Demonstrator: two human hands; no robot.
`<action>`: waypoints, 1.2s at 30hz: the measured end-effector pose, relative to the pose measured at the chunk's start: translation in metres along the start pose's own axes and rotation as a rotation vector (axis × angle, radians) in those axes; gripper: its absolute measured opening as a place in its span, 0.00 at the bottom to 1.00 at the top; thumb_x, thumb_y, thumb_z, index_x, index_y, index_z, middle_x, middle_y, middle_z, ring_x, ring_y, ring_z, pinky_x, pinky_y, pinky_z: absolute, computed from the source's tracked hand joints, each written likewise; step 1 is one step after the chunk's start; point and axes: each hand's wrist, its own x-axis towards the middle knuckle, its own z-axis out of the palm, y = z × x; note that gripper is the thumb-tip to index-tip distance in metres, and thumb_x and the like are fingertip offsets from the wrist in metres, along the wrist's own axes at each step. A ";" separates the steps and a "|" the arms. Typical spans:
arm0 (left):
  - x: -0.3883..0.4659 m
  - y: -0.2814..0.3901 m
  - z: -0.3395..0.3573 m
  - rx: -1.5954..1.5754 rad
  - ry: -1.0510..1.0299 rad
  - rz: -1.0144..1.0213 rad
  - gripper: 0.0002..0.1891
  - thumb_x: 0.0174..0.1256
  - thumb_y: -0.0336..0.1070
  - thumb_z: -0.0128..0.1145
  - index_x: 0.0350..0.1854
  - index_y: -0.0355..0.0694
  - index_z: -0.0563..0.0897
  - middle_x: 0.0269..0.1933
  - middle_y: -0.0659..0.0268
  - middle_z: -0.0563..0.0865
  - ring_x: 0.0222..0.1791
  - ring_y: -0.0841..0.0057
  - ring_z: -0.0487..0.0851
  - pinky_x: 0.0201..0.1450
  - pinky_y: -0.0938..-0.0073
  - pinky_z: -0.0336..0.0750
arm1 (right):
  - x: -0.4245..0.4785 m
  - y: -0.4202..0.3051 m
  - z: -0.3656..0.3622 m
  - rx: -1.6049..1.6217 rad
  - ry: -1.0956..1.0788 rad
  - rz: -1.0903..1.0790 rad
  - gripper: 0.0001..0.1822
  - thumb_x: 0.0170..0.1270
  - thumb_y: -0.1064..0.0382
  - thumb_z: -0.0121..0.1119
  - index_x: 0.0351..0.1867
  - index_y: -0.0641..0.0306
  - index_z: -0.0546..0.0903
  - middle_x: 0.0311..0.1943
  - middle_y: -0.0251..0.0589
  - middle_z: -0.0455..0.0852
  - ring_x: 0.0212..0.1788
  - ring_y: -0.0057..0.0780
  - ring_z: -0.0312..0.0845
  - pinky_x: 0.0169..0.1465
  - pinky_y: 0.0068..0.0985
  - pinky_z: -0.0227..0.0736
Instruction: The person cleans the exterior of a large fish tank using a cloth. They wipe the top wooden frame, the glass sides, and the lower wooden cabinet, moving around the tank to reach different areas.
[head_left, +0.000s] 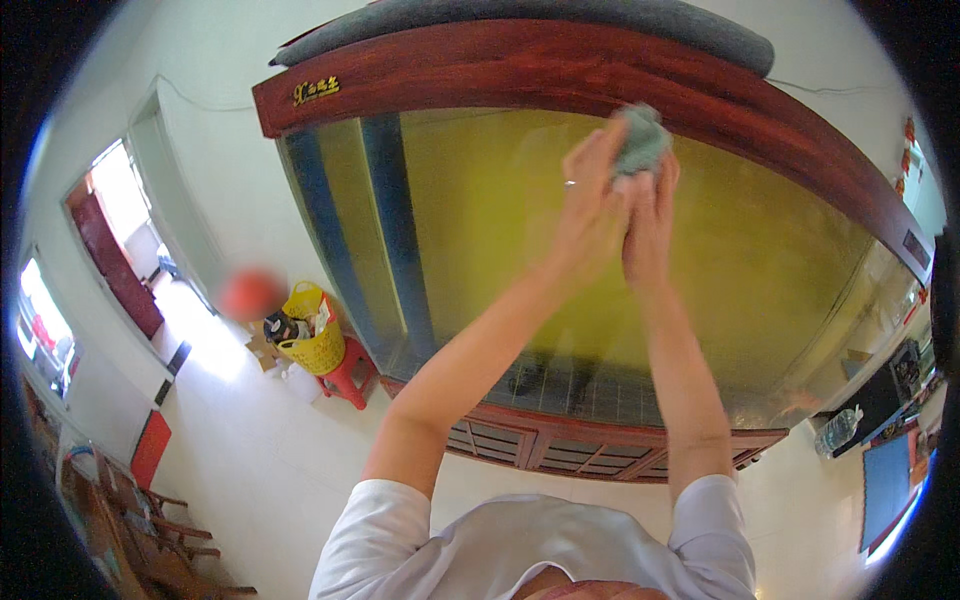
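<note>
A bunched grey-green cloth (642, 141) is in both of my hands, in front of the upper glass and close to the wooden hood. My left hand (596, 199), with a ring on one finger, grips the cloth's left side. Wrapped around its lower right side is my right hand (651, 214). Behind them stands a large aquarium whose front glass (480, 225) shows a yellow-green interior. Its dark red wooden hood (465, 64) runs along the top. Motion blur hides the exact finger positions.
A rolled dark grey fabric (525, 16) lies on the hood. Below the glass is a wooden cabinet (540, 450). To the left, a yellow basket (319, 352) sits on a red stool (349, 379). Wooden chairs (142, 517) stand lower left; a clear plastic bottle (838, 433) is at right.
</note>
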 end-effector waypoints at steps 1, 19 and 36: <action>0.005 0.005 0.005 0.167 -0.063 0.071 0.24 0.73 0.51 0.47 0.64 0.43 0.76 0.71 0.51 0.66 0.70 0.51 0.61 0.72 0.53 0.54 | -0.005 0.000 -0.002 0.317 0.127 0.210 0.23 0.72 0.59 0.51 0.66 0.63 0.71 0.63 0.45 0.69 0.64 0.36 0.65 0.66 0.35 0.61; 0.094 -0.059 -0.020 1.131 0.155 0.458 0.23 0.73 0.50 0.42 0.69 0.60 0.72 0.74 0.62 0.65 0.74 0.55 0.59 0.71 0.45 0.53 | 0.038 0.068 -0.068 -1.035 -0.038 -0.661 0.24 0.61 0.62 0.59 0.60 0.55 0.77 0.65 0.39 0.71 0.67 0.39 0.63 0.68 0.40 0.56; 0.095 -0.067 -0.039 0.637 0.141 0.588 0.31 0.69 0.54 0.37 0.67 0.40 0.72 0.65 0.63 0.77 0.71 0.57 0.67 0.70 0.52 0.57 | 0.050 0.049 0.009 -0.830 -0.411 -0.734 0.22 0.55 0.65 0.56 0.55 0.58 0.80 0.64 0.35 0.74 0.66 0.37 0.67 0.65 0.36 0.68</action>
